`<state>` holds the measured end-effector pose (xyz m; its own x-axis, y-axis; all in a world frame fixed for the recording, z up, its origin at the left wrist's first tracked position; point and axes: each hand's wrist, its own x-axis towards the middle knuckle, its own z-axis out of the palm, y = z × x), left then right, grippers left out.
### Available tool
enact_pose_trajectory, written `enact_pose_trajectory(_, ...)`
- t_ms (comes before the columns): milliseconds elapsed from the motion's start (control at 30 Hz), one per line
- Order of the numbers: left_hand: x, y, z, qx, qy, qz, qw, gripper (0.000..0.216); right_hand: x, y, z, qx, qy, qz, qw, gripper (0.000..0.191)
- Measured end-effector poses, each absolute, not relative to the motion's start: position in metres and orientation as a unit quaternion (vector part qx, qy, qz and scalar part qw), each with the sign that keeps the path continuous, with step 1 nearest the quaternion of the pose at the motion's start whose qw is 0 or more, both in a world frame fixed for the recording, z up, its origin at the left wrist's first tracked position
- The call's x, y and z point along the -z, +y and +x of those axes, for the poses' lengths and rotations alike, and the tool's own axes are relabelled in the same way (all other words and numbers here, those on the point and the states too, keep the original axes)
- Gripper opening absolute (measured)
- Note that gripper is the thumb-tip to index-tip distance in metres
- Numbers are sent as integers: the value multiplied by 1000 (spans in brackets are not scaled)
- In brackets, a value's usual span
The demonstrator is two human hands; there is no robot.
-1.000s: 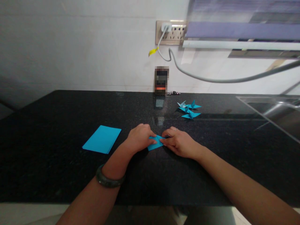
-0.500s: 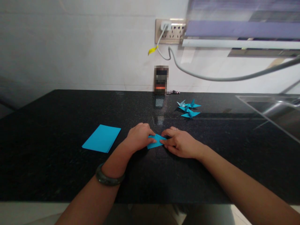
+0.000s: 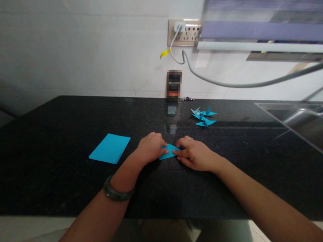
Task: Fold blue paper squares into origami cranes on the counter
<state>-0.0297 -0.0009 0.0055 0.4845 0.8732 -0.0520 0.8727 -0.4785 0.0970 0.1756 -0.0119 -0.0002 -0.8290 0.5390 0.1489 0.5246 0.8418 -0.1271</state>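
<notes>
A small folded piece of blue origami paper [image 3: 169,152] lies on the dark countertop between my hands. My left hand [image 3: 152,146] is closed on its left side, the thumb pressing on top and the other fingers curled. On the right, my right hand [image 3: 193,153] grips the paper's other end with its thumb and fingers; a ring shows on one finger. Parts of both ends of the paper are hidden under my fingers. To the left rests a stack of square blue paper sheets [image 3: 110,148]. Several folded paper cranes [image 3: 205,123] sit together behind my right hand.
A phone-like object [image 3: 174,85], blurred out, leans on the wall at the back, with a beaded strap [image 3: 187,99] beside it. At the right is a metal sink [image 3: 297,117]. A grey cable [image 3: 227,84] hangs from the wall socket [image 3: 185,33]. The countertop [image 3: 63,188] ends at the front.
Both hands hold nearly the same pose on the folded paper. My right hand's upper fingers have shifted very slightly to the right, and the camera view has moved a little.
</notes>
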Motion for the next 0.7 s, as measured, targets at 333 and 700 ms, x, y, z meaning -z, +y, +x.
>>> enact_pose_trajectory(333, -5, -2, -30, -2, 506, 861, 49, 30, -2, -13, 175, -46, -955, -284, 74, 26)
enact_pose_trajectory(700, -7, -2, -30, -10, 511, 857, 58, 29, -2, -11, 177, -49, -955, -285, 70, 27)
